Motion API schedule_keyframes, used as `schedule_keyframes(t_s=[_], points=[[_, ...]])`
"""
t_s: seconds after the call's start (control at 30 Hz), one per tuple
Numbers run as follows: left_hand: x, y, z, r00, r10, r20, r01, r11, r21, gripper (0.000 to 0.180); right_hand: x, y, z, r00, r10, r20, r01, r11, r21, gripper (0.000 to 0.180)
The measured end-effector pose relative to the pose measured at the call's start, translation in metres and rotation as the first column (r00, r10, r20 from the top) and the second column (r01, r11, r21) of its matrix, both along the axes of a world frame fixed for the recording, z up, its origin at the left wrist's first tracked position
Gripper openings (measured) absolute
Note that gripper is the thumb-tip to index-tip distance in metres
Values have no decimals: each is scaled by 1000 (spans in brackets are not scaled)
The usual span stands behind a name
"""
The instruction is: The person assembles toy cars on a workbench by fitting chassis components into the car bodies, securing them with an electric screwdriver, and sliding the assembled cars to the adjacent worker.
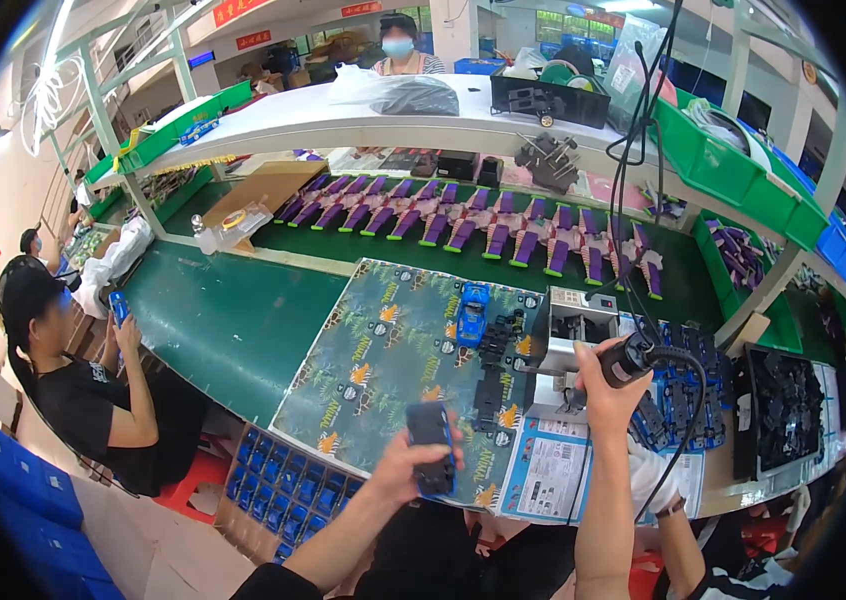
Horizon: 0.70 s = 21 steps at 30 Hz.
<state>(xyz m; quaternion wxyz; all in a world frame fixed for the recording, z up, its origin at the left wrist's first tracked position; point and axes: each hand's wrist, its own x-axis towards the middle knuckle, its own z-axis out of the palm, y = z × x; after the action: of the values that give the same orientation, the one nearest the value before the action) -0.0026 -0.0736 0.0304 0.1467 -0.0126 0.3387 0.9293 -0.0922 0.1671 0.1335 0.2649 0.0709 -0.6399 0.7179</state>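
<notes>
My left hand (401, 468) is closed around a toy car (430, 435), held over the near edge of the patterned mat. Its black underside faces up, and a little blue body shows along the side. In my right hand (605, 400) is a black corded electric screwdriver (627, 362), apart from the car. Its tip is hidden from me. Just beside this hand stands a metal box-like fixture (583, 302). A blue toy car (472, 315) lies on the mat, with black chassis parts (496, 340) to its right.
Purple and white pieces (453, 232) line the green conveyor behind. A divided carton (283, 490) of blue cars stands lower left. A black tray (788, 400) of dark parts sits right. Cables (633, 150) hang down. A co-worker's gloved hand (649, 478) is near my right forearm; another person (73, 380) sits left.
</notes>
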Motion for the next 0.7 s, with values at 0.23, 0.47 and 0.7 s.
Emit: schedule_keyframes(t_s=[0.23, 0.47, 0.7], points=[[-9, 47, 60, 989, -28, -143, 28, 1000, 4, 58, -2, 7, -7, 999, -18, -27, 20, 999, 48, 22], [-9, -5, 13, 962, 269, 38, -271, 961, 56, 53, 5, -1, -2, 1000, -13, 5, 13, 1000, 1, 22], [-16, 8, 14, 989, 126, 73, -128, 992, 22, 49, 3, 2, 1, 1000, 1, -25, -1, 1000, -16, 21]])
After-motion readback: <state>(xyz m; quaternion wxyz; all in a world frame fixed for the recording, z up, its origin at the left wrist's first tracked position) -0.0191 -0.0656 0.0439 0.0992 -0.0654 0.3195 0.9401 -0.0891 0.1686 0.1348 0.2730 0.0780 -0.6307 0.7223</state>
